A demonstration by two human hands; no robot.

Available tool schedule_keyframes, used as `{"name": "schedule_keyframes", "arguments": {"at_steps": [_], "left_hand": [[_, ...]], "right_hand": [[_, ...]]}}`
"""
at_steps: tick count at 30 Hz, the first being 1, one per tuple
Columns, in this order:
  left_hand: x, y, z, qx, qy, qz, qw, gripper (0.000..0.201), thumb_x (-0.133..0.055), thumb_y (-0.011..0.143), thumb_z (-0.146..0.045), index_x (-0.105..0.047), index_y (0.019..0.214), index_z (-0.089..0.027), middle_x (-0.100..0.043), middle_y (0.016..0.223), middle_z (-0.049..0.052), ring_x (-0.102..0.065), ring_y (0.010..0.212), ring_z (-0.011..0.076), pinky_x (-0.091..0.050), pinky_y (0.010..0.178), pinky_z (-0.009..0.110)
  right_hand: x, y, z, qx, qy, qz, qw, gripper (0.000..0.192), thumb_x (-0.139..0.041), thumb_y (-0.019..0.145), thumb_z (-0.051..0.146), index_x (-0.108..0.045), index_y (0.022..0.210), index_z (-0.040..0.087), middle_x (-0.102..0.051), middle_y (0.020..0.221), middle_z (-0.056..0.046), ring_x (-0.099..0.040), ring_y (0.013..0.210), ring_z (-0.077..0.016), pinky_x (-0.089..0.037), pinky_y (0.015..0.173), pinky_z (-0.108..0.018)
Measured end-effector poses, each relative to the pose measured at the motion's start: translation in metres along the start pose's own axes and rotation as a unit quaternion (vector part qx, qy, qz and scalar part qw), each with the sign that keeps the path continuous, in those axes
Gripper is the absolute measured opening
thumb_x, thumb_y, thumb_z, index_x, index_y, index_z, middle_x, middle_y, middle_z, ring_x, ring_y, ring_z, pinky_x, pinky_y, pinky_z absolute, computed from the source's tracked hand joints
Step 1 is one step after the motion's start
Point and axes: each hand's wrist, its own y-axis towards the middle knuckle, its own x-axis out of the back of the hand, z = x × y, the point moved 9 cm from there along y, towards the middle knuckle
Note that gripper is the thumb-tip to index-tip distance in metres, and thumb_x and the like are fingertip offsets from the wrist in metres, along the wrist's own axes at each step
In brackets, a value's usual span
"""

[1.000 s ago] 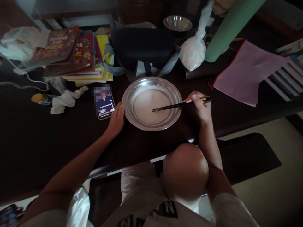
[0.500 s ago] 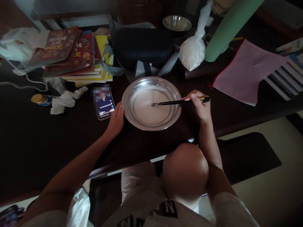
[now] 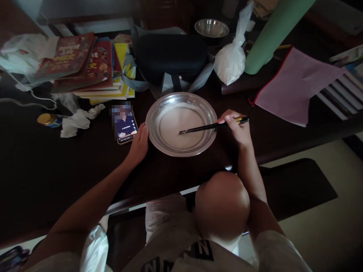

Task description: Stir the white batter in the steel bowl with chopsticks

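Chopsticks lying across a steel pan of white batter, one hand on each side.

The right hand [image 3: 237, 128] is pinching the black chopsticks [image 3: 211, 126] between its fingers near their yellow-banded back end; the long axis is running almost level, tips pointing left and dipping slightly toward the near edge of the surface, sitting in the white liquid at the middle of the steel pan [image 3: 181, 99]. The wrist is bending inward, forearm rising from the near edge. The left hand [image 3: 138, 144] is resting against the pan's left rim, fingers pressed together, beside a lit phone [image 3: 126, 127]. Books [image 3: 82, 64] are stacking toward the far left corner.
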Motion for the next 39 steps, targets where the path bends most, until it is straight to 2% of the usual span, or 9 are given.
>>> {"name": "schedule_keyframes", "arguments": {"at_steps": [2, 6, 11, 15, 20, 25, 30, 35, 39], "left_hand": [[0.000, 0.000, 0.000, 0.000, -0.001, 0.002, 1.000, 0.065, -0.045, 0.105, -0.075, -0.073, 0.124, -0.019, -0.077, 0.128, 0.012, -0.067, 0.128, 0.0302, -0.049, 0.121, 0.047], [0.000, 0.001, 0.001, 0.001, -0.003, 0.005, 1.000, 0.067, -0.045, 0.103, -0.078, -0.074, 0.124, -0.021, -0.077, 0.130, 0.011, -0.068, 0.130, 0.0309, -0.050, 0.120, 0.046], [0.000, 0.001, 0.002, 0.001, -0.008, 0.009, 1.000, 0.067, -0.046, 0.103, -0.078, -0.074, 0.122, -0.020, -0.078, 0.125, 0.012, -0.068, 0.128, 0.0327, -0.051, 0.119, 0.049], [0.000, 0.001, 0.001, -0.001, -0.007, 0.005, 1.000, 0.064, -0.046, 0.104, -0.075, -0.074, 0.121, -0.019, -0.077, 0.128, 0.013, -0.068, 0.129, 0.0323, -0.050, 0.119, 0.048], [0.000, 0.001, 0.000, 0.010, -0.004, -0.001, 1.000, 0.071, -0.044, 0.100, -0.083, -0.072, 0.115, -0.019, -0.077, 0.125, 0.012, -0.067, 0.126, 0.0329, -0.049, 0.118, 0.049], [-0.002, 0.001, -0.007, 0.009, -0.002, 0.003, 1.000, 0.075, -0.042, 0.096, -0.089, -0.069, 0.109, -0.019, -0.076, 0.124, 0.013, -0.065, 0.125, 0.0323, -0.048, 0.119, 0.050], [-0.003, 0.001, -0.008, 0.016, 0.001, 0.014, 1.000, 0.073, -0.043, 0.098, -0.086, -0.068, 0.110, -0.019, -0.075, 0.125, 0.014, -0.065, 0.126, 0.0321, -0.047, 0.120, 0.050], [-0.002, 0.001, -0.007, 0.004, 0.005, 0.008, 1.000, 0.079, -0.041, 0.095, -0.091, -0.068, 0.111, -0.018, -0.076, 0.124, 0.015, -0.066, 0.126, 0.0325, -0.048, 0.119, 0.050], [-0.002, 0.001, -0.005, 0.001, 0.007, 0.009, 1.000, 0.077, -0.041, 0.097, -0.089, -0.069, 0.111, -0.019, -0.076, 0.122, 0.014, -0.067, 0.123, 0.0318, -0.050, 0.117, 0.049]], "right_hand": [[0.000, 0.000, 0.002, 0.007, -0.004, -0.001, 1.000, 0.042, -0.076, 0.090, 0.066, -0.080, 0.075, 0.027, -0.079, 0.075, 0.000, -0.079, 0.078, -0.0191, -0.062, 0.078, -0.034], [0.008, 0.000, 0.002, 0.002, 0.010, -0.048, 0.999, 0.046, -0.074, 0.090, 0.067, -0.077, 0.069, 0.027, -0.073, 0.066, 0.002, -0.076, 0.067, -0.0176, -0.061, 0.072, -0.034], [-0.002, 0.000, 0.002, 0.004, -0.005, 0.006, 1.000, 0.043, -0.075, 0.089, 0.068, -0.080, 0.075, 0.028, -0.080, 0.076, -0.001, -0.079, 0.078, -0.0201, -0.062, 0.078, -0.036], [0.008, -0.001, 0.001, 0.006, 0.005, -0.044, 0.999, 0.044, -0.074, 0.092, 0.065, -0.078, 0.071, 0.027, -0.074, 0.069, 0.001, -0.077, 0.071, -0.0182, -0.062, 0.075, -0.035], [-0.002, -0.001, 0.001, 0.003, -0.005, 0.008, 1.000, 0.043, -0.075, 0.090, 0.067, -0.079, 0.073, 0.027, -0.078, 0.076, -0.001, -0.078, 0.077, -0.0197, -0.062, 0.077, -0.036], [0.007, -0.001, 0.000, 0.003, -0.001, -0.037, 0.999, 0.044, -0.073, 0.092, 0.066, -0.078, 0.071, 0.028, -0.075, 0.071, 0.001, -0.076, 0.071, -0.0186, -0.062, 0.075, -0.036], [-0.003, 0.000, 0.002, 0.013, -0.011, 0.010, 1.000, 0.041, -0.075, 0.091, 0.065, -0.081, 0.076, 0.028, -0.080, 0.078, -0.001, -0.079, 0.080, -0.0196, -0.062, 0.079, -0.036], [0.007, -0.001, 0.000, 0.000, -0.008, -0.040, 0.999, 0.045, -0.072, 0.092, 0.067, -0.077, 0.071, 0.028, -0.075, 0.070, 0.001, -0.076, 0.070, -0.0187, -0.061, 0.074, -0.036], [-0.003, -0.001, 0.003, 0.007, -0.014, 0.011, 1.000, 0.044, -0.074, 0.090, 0.068, -0.080, 0.074, 0.028, -0.080, 0.076, -0.001, -0.079, 0.078, -0.0201, -0.062, 0.077, -0.036]]}}
